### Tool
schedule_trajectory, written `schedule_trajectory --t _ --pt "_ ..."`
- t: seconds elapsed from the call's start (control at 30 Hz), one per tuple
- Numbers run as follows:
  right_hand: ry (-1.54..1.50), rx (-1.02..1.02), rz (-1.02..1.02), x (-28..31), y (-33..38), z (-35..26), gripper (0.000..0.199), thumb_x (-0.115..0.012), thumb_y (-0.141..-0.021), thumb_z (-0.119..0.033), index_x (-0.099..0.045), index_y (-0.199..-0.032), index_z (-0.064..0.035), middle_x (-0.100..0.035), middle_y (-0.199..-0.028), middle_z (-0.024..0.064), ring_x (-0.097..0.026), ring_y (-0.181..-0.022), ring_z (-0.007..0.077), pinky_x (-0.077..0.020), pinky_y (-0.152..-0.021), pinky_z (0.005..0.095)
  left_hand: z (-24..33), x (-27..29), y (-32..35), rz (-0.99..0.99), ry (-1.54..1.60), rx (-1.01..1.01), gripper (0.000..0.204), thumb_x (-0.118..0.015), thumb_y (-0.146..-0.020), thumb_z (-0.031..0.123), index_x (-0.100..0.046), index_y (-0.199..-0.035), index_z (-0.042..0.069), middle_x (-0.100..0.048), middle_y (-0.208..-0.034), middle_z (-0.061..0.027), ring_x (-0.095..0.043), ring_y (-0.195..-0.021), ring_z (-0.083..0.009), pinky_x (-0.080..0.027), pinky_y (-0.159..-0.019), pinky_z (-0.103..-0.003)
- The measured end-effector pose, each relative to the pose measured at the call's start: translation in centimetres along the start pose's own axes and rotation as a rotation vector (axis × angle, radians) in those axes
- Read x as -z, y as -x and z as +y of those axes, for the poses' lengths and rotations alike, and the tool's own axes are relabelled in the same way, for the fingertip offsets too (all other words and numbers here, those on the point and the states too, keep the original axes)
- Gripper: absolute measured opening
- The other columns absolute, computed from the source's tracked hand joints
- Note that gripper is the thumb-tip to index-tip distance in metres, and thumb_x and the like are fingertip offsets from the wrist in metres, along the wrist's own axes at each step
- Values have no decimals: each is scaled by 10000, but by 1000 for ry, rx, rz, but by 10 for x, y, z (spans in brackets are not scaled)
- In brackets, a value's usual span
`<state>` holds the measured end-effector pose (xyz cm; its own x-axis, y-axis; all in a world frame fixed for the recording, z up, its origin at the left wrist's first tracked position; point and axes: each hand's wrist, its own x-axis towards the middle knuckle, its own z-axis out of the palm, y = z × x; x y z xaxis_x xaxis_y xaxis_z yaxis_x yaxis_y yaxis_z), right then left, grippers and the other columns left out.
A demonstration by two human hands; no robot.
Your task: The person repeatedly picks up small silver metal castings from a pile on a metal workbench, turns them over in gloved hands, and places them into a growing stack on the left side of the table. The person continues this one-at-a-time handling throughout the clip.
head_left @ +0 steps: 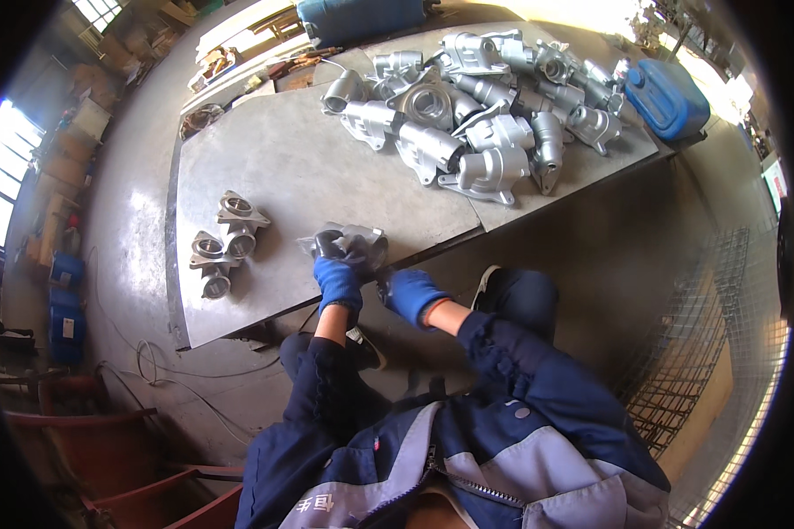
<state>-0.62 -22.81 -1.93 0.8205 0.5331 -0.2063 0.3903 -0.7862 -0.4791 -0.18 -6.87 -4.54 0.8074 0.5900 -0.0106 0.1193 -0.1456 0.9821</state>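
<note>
Near the front edge of the metal-topped table (300, 176), a grey metal casting (368, 243) with a round opening is slightly blurred. My left hand (337, 275), in a blue glove with dark fingers, is closed on its left side. Just right of the casting and beyond the table edge is my right hand (410, 294), gloved alike. Its fingers are curled, and what they hold, if anything, is hidden. Left of my hands stand two flanged metal castings (241, 225) (210, 260), their round openings showing.
A large heap of silvery castings (494, 132) covers the table's far right. Beside it stands a blue jerrycan (669, 99). A blue drum (362, 19) lies beyond the far edge. Wire mesh (688, 326) is at the right, a cable (150, 370) on the floor, and red metal frames (106, 441) lower left.
</note>
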Motion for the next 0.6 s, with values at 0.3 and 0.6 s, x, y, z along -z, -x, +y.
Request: schedule_trajectory --t 0.3,0.6 --pt "345 44 215 60 -27 13 191 -473 -909 -183 -638 -987 -128 -708 -877 133 -695 -801 316 -507 -693 469 -6 51 -16 -463 -292 -347 863 -800 -743 262 -300 -1439 157 -524 -1288 -200 -558 -1134 -347 -485 -943 -419" --pt "234 -45 179 55 -33 2 183 -492 -890 -157 -610 -1002 -73 -698 -891 172 -683 -843 358 -512 -750 478 1 40 -14 -388 -375 -440 710 -757 -773 181 -377 -1373 159 -619 -1076 -184 -626 -964 -344 -525 -803 -414"
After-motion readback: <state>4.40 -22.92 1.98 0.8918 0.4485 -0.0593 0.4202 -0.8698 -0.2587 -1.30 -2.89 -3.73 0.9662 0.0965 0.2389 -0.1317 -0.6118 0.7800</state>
